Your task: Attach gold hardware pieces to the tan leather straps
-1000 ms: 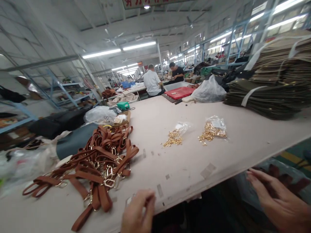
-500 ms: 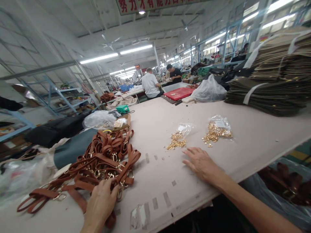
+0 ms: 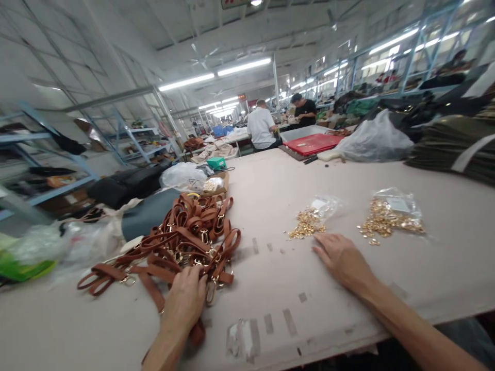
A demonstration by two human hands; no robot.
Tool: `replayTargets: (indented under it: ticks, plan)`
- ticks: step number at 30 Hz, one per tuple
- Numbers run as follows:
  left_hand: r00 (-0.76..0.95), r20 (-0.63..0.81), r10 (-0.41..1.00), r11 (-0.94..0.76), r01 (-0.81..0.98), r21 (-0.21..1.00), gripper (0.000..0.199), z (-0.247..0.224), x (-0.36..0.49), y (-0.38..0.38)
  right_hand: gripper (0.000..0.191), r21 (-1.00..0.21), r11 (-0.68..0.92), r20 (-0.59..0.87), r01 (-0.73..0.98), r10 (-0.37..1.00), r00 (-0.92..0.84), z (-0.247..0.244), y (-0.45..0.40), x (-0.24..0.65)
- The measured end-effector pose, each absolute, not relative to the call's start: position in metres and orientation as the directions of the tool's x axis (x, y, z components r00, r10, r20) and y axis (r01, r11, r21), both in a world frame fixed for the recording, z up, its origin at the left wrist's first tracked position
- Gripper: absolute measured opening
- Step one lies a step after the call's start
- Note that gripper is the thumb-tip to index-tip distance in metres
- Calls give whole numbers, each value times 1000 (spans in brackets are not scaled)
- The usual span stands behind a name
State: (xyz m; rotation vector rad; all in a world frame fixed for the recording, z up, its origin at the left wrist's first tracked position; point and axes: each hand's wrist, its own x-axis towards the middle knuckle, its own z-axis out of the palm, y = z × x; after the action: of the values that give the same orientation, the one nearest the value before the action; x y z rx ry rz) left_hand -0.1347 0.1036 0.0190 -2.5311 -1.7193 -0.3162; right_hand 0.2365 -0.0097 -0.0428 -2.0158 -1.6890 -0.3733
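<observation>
Brown leather straps (image 3: 193,232) with gold-coloured clasps lie tangled in a heap left of the middle. My left hand (image 3: 185,299) rests at the near edge of this heap, its fingers curled onto a strap, with part of the strap showing below the hand. My right hand (image 3: 344,260) is low over the table, its fingertips at the near side of a small pile of gold metal pieces (image 3: 307,222) that spills from a clear bag. Its fingers are bent and close together; what is under them is hidden. A second gold pile (image 3: 381,219) with its bag lies further right.
The pale table (image 3: 263,180) carries a red folder (image 3: 315,143), a plastic bag (image 3: 377,139), dark stacked pieces (image 3: 456,147) at right and a green box (image 3: 216,163). Tape patches mark the near surface. Two people sit or stand beyond the far end.
The view has turned to the left, so the table and its contents appear further right. My right hand's fingers look more drawn together beside the gold pieces; my left hand remains at the straps.
</observation>
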Motion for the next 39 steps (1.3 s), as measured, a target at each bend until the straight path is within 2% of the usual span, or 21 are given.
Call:
replayTargets:
  ticks: [5,9,11,12,14,16,18,20,22,25,27,29,34,39]
  plan:
    - [378,235,896,-406,910,83,27,19,-132,106,32,-268,-86,548,959,805,226,-51,-12,243]
    - [325,294,899,-397,888,232,26,29,-127,100,29,-486,1,561,874,767,312,-46,-13,241]
    - [290,326,900,-392,864,316,25,38,-122,90,27,-557,22,540,830,769,342,-41,-15,238]
    - [264,329,907,-385,838,388,26,43,-118,83,26,-571,15,528,821,772,354,-39,-16,236]
    - [223,283,933,-355,701,619,26,51,-106,68,24,-598,-7,500,801,778,380,-34,-18,233]
    - [215,161,963,-240,414,878,26,53,-88,53,22,-645,-24,464,764,781,417,-31,-20,232]
    - [255,8,967,-35,104,994,26,47,-67,38,22,-692,-30,430,721,785,446,-29,-24,232]
    - [299,-135,945,172,-100,980,27,36,-45,26,24,-730,-34,396,683,793,463,-28,-28,231]
    - [343,-218,914,294,-189,937,28,24,-26,16,27,-818,-26,321,575,809,493,-26,-34,227]
    - [380,-261,888,358,-210,910,31,13,-6,3,35,-967,23,156,254,841,518,-19,-45,212]
    - [396,-282,874,388,-219,895,32,9,2,-5,37,-996,58,81,62,870,487,-12,-53,198]
    - [417,-280,865,390,-206,897,31,7,8,-10,37,-997,59,31,-55,905,424,-6,-59,182]
    - [519,-184,835,315,-177,932,33,5,14,-15,32,-987,28,-15,-160,966,259,1,-63,155]
    - [536,-135,834,247,-143,958,32,3,12,-17,28,-988,5,-34,-153,968,251,-2,-61,149]
